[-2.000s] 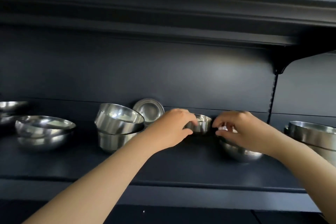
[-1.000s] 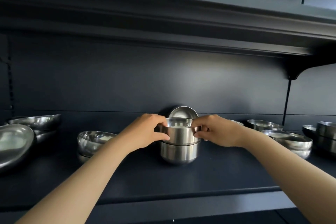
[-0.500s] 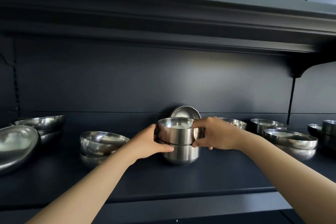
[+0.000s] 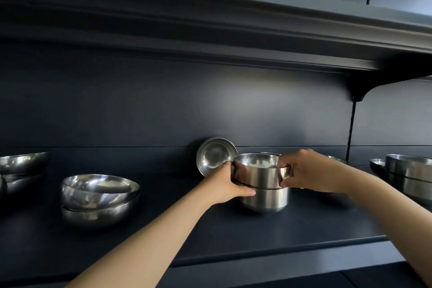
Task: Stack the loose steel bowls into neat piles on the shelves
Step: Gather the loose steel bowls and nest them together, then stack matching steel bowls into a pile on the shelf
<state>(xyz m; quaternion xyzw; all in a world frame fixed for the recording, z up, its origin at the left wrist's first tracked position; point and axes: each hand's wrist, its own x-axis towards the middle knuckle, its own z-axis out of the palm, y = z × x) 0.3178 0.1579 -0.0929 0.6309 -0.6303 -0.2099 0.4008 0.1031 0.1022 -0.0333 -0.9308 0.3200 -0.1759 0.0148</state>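
Polished steel, the two-bowl stack [image 4: 261, 184] at the shelf's [image 4: 292, 229] centre looks light, rigid and slick; its walls under the rims seem the surest hold. Left hand [image 4: 225, 186] and right hand [image 4: 304, 174] clamp its upper bowl from 9 and 3 o'clock. At 11 o'clock one small bowl [image 4: 214, 154] leans; at 8 o'clock sits a wide two-bowl pile [image 4: 99, 199].

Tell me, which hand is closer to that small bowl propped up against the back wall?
The left hand. It grips the stacked bowls just below and right of the propped bowl, nearly touching its rim. The right hand holds the stack's far side, farther away.
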